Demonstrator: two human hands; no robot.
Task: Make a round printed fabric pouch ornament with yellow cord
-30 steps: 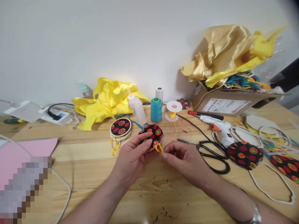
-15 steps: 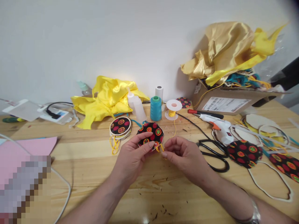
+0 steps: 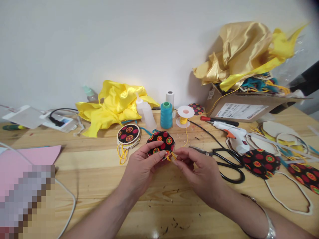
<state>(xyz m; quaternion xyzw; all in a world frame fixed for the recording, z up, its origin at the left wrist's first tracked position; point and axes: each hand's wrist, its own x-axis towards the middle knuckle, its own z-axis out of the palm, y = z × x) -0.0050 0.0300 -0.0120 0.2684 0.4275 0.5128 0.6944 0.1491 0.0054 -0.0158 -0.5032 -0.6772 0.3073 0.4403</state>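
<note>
My left hand (image 3: 146,161) is closed on a round black fabric piece (image 3: 161,137) patterned with red, orange and green flowers, its thumb and fingers pressing the near face. At the piece's lower right edge, a short yellow braided cord (image 3: 171,156) hangs out. My right hand (image 3: 196,166) pinches the end of that cord between thumb and forefinger; part of the cord is hidden by the fingers. Left of the hands lies a stack of similar fabric-covered discs (image 3: 128,134) with yellow cord loops. Black-handled scissors (image 3: 228,162) rest beside my right hand.
Behind the hands stand a teal thread spool (image 3: 166,116), a yellow cord reel (image 3: 184,114) and a white squeeze bottle (image 3: 148,116). To the right are a glue gun (image 3: 235,136), a cardboard box (image 3: 249,106) and a fabric disc (image 3: 261,164). Yellow satin (image 3: 114,103) lies at the back.
My right hand has turned slightly, with its fingers shifting a little along the yellow cord, and the scissor blades now show behind it. My left hand keeps the fabric piece in nearly the same place.
</note>
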